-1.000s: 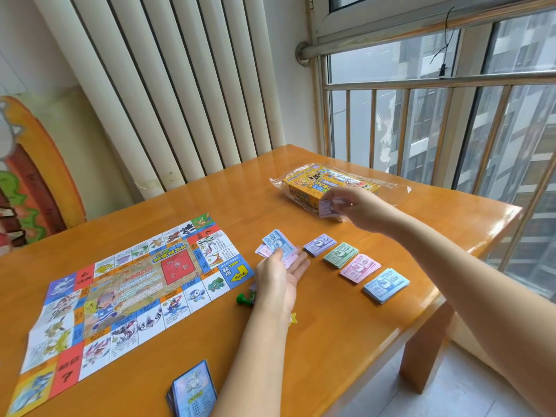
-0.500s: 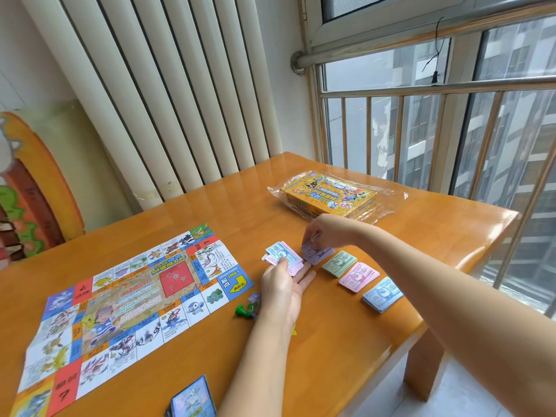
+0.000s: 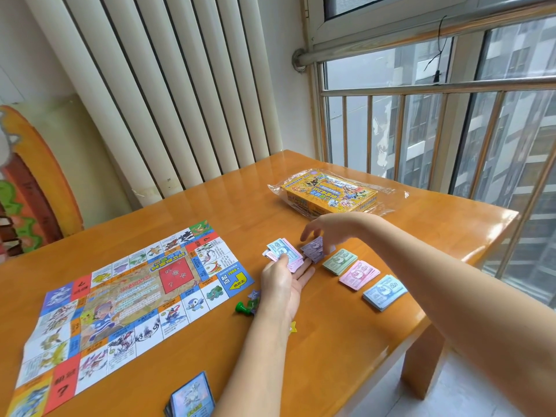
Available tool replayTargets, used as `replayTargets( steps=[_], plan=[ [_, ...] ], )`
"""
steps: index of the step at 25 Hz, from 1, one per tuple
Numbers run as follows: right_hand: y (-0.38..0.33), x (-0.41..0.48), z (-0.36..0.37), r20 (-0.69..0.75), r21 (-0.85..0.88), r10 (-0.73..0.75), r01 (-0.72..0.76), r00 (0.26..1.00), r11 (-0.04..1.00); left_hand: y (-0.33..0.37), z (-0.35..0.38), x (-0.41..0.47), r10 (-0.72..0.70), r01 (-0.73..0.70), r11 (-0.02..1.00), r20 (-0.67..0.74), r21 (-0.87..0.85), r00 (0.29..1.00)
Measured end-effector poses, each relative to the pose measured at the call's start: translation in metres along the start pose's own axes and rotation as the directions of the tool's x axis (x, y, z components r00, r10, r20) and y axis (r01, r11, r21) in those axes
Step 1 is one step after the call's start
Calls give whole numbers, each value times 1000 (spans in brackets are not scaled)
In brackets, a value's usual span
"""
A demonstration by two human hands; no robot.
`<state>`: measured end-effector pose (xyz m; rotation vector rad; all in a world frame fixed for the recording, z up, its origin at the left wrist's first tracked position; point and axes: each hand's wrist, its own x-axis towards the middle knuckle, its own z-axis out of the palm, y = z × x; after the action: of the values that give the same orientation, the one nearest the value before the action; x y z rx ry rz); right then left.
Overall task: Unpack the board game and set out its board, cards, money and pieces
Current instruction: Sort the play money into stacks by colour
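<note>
An orange wooden table (image 3: 331,356) fills a corner. A tall white ribbed radiator (image 3: 180,100) stands behind it, and a barred window (image 3: 421,130) on your right looks onto tower blocks. A painted panel (image 3: 33,182) leans on the wall at far left.

On the table you have one paper game board (image 3: 126,296), unfolded flat on the left. One yellow game box (image 3: 329,195) sits at the far side, with a clear plastic wrapper (image 3: 388,191) spread round its base. One deck of cards (image 3: 191,397) sits at the near edge.

Four stacks of play money run in a slanting row on the right, each apart from the next. They are the purple stack (image 3: 313,251), the green stack (image 3: 340,261), the pink stack (image 3: 359,274) and the blue stack (image 3: 384,291), which lies nearest the table edge.

Off the board's near-right corner lies one green pawn (image 3: 240,307). A purple piece (image 3: 254,294) and a yellow piece (image 3: 292,328) lie close by, both partly hidden by your left forearm.

Your left hand (image 3: 284,284) lies between the board and the row. Its fingers are straight and the thumb pins a fan of loose notes (image 3: 282,254), blue and pink, against them.

Your right hand (image 3: 328,230) hangs just over the purple stack, fingers loosely spread and pointing down, gripping nothing. You cannot tell whether the tips touch the stack.
</note>
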<state>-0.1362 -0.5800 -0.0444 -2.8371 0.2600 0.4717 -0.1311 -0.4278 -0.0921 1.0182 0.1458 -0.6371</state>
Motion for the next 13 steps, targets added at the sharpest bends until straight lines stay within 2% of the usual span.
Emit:
replayTargets(
  steps=[13],
  plan=[
    [-3,-4,0,19,17,-41,40,999,999,2,-1,1,-22,22,1000,-22,2,999]
  ],
)
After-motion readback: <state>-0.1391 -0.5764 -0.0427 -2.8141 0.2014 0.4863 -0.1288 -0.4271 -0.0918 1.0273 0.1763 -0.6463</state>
